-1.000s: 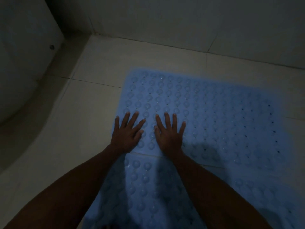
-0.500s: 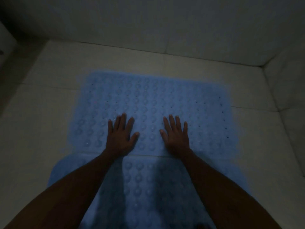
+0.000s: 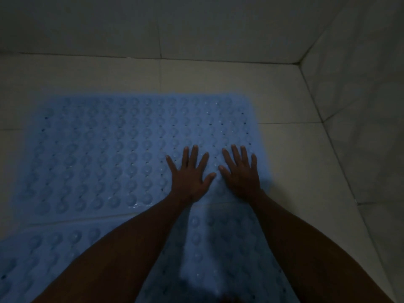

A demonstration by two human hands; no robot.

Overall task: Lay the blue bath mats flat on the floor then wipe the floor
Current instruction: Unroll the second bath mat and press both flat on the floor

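Observation:
A blue bath mat point(image 3: 105, 154) with rows of round bumps and small holes lies flat on the pale tiled floor point(image 3: 218, 79). A second blue mat point(image 3: 65, 243) lies nearer to me, its far edge meeting the first mat's near edge. My left hand point(image 3: 190, 173) and my right hand point(image 3: 241, 171) press palm-down, fingers spread, side by side on the far mat's right end. Neither hand holds anything. My forearms cover part of the near mat.
Tiled walls point(image 3: 196, 25) close the floor at the back and on the right point(image 3: 360, 106), meeting in a corner point(image 3: 299, 62). Bare floor tile runs between the mats and both walls. The room is dim.
Both hands have slid to the right along the far mat, from its left part to its right end, and are closer together. My view has swung right, so the left fixture is out of frame.

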